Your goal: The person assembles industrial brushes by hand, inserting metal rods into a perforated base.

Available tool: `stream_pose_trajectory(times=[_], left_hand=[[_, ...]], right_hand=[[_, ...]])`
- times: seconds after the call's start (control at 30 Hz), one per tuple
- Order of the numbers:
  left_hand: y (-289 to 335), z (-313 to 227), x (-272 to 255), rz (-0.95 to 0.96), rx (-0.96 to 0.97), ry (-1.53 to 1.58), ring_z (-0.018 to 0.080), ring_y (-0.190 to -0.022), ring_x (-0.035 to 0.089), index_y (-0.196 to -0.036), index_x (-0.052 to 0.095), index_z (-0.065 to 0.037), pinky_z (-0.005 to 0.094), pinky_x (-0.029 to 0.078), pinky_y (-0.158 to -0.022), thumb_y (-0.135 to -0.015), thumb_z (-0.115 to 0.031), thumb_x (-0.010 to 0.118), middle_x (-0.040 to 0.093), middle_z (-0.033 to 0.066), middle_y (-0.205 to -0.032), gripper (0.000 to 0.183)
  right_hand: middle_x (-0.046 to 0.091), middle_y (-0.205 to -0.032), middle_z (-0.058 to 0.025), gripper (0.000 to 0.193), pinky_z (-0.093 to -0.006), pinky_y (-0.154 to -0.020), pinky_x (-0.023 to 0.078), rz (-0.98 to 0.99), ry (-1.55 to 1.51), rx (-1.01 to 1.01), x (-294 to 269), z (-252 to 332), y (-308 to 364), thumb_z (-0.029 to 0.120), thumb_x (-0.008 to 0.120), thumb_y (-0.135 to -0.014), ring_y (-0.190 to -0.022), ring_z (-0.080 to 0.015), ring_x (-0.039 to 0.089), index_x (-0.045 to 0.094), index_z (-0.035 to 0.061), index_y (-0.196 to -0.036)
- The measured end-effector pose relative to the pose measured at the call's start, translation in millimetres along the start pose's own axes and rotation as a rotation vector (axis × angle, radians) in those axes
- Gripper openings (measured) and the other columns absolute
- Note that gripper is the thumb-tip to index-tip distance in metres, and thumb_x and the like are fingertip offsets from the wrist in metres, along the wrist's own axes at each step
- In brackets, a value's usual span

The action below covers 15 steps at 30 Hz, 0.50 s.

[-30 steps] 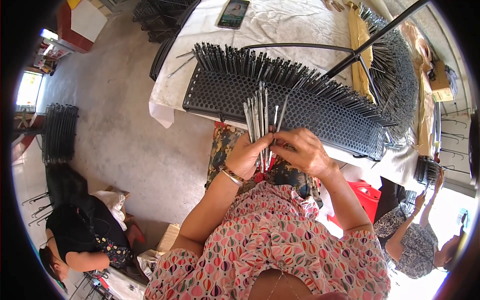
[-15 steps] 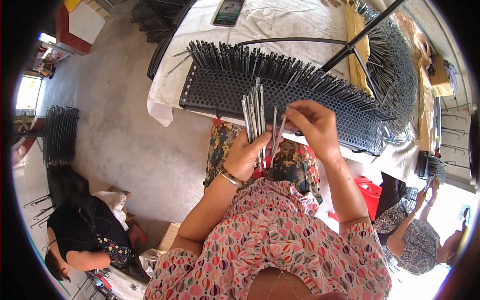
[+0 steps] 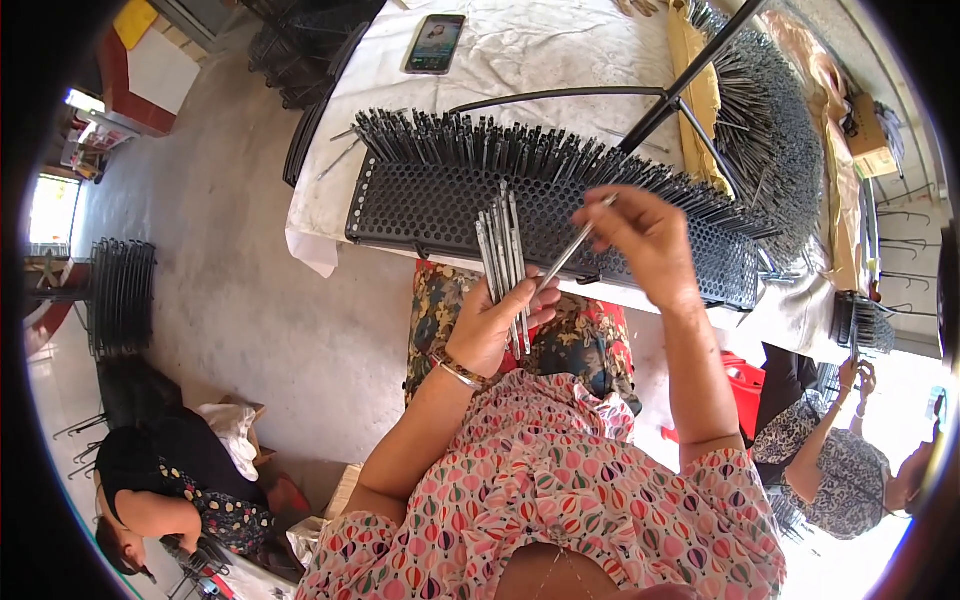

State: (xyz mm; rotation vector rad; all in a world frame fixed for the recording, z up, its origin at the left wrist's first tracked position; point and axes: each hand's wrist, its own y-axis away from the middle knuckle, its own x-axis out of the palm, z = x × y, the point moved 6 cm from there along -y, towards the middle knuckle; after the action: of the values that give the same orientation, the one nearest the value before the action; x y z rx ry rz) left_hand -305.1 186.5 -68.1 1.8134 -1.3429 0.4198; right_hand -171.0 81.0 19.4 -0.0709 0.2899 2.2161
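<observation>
My left hand is closed around a loose bundle of thin silvery metal rods, which stand roughly upright above the thumb. Between the fingertips of my right hand, slightly blurred, is a single metal rod. It slants down toward my left fingers; whether its low end touches them I cannot tell. Just beyond both hands lies a black perforated rack, full of round holes. Many dark rods stand in its far rows, while the nearer holes show bare.
The rack rests on a white-covered table with a phone on it. A black metal bar crosses above. A large heap of rods lies at the right. Two other people work nearby, left and right.
My right hand has moved up and to the right, drawing one rod away from the bundle and tilting it. My left hand keeps its hold. The whole view has shifted slightly.
</observation>
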Motion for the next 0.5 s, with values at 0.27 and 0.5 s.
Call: stream_pose_trajectory(times=[0.27,0.5], left_hand=[[-2.1,4.3,7.4,0.046,-0.120,-0.064,0.0220,-0.091,0.064,-0.115,0.054,-0.002,0.0336,0.056,-0.076,-0.093,-0.018,0.054,0.064,0.0153,-0.103,0.027],[-0.9,4.8,2.5,0.006,-0.101,-0.068,0.0215,-0.088,0.065,-0.105,0.055,-0.001,0.0325,0.056,-0.072,-0.091,-0.021,0.056,0.064,0.0138,-0.100,0.024]], right_hand=[[0.068,-0.090,-0.0094,0.021,-0.0211,-0.071,0.048,-0.355,0.086,-0.407,-42.7,27.9,-28.4,0.010,0.058,-0.090,-0.082,-0.0089,0.061,0.059,-0.0024,-0.107],[0.068,-0.090,-0.0097,0.019,-0.0216,-0.069,0.049,-0.398,0.211,-0.401,-36.4,23.5,-28.1,0.009,0.059,-0.089,-0.079,-0.0082,0.062,0.060,-0.0024,-0.105]])
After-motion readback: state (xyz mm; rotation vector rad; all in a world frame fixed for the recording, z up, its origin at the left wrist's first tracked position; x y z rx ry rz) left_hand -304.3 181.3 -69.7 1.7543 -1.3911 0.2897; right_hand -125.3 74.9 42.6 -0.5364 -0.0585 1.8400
